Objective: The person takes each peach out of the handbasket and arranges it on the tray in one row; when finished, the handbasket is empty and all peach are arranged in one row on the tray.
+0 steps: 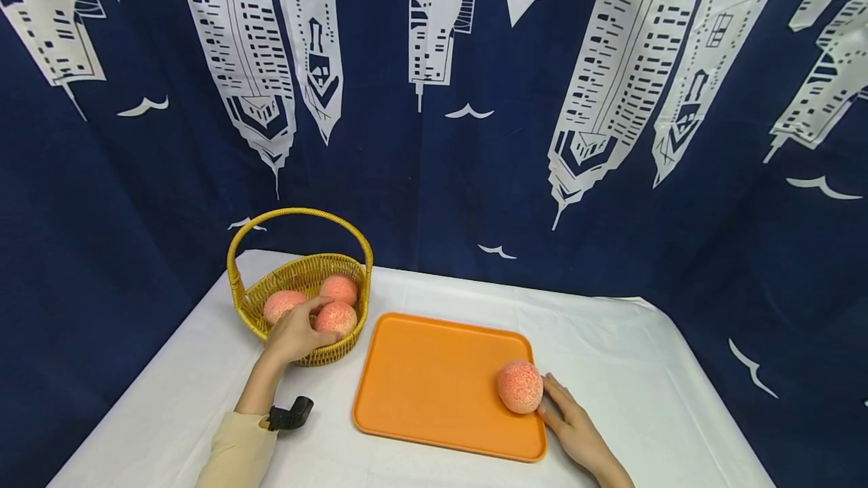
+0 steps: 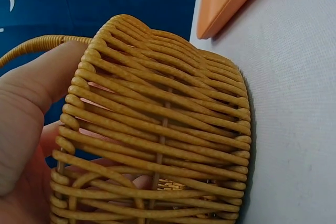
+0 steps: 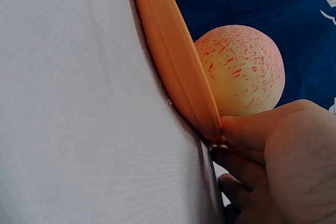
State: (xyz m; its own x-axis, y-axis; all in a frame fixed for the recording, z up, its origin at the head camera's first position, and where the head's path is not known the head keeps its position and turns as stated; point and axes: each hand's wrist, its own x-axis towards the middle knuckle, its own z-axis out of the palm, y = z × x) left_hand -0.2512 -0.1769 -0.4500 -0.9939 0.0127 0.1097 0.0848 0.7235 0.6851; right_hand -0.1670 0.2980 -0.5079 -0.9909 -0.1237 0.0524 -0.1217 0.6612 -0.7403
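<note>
A yellow wicker basket [image 1: 305, 269] at the left holds three pink peach-like balls. The left hand [image 1: 298, 331] reaches over its near rim, thumb and fingers round the front-right ball [image 1: 335, 319]; the left wrist view shows the hand [image 2: 31, 124] at the woven side [image 2: 157, 108], fingertips hidden inside. A fourth ball [image 1: 520, 386] rests at the right end of an orange tray [image 1: 434, 382]. Beside it, the right hand [image 1: 576, 428] pinches the tray's right edge; in the right wrist view the thumb [image 3: 244, 129] lies on the rim, close to the ball [image 3: 241, 69].
Two other balls lie in the basket, one at the left [image 1: 281, 304] and one at the back [image 1: 339, 289]. The basket's tall handle [image 1: 301, 211] arches above them. A white cloth [image 1: 610, 352] covers the table, and a dark blue patterned curtain [image 1: 420, 172] hangs behind.
</note>
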